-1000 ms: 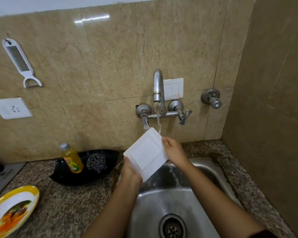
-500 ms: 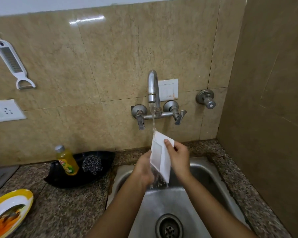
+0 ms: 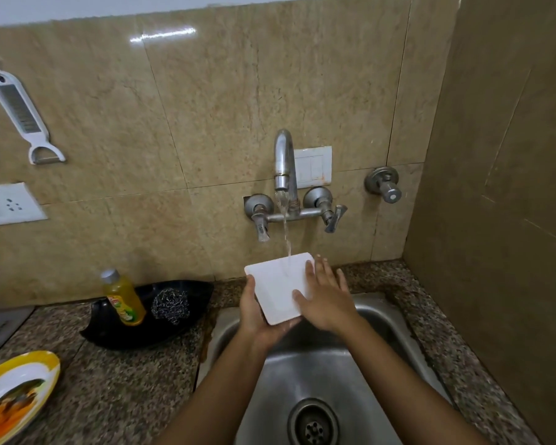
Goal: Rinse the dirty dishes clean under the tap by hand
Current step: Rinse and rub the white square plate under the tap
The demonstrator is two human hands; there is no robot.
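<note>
I read the white square plate as lying almost flat above the sink, the stream from the tap striking its far side just left of the straight, spread fingers of the right hand pressing its right edge, while the left hand, nearer me, grips it from beneath its left edge.

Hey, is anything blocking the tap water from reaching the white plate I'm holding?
Nothing visible. The stream falls from the tap straight onto the white plate. The left hand holds it from below; the right hand lies flat beside the stream, not under it.
</note>
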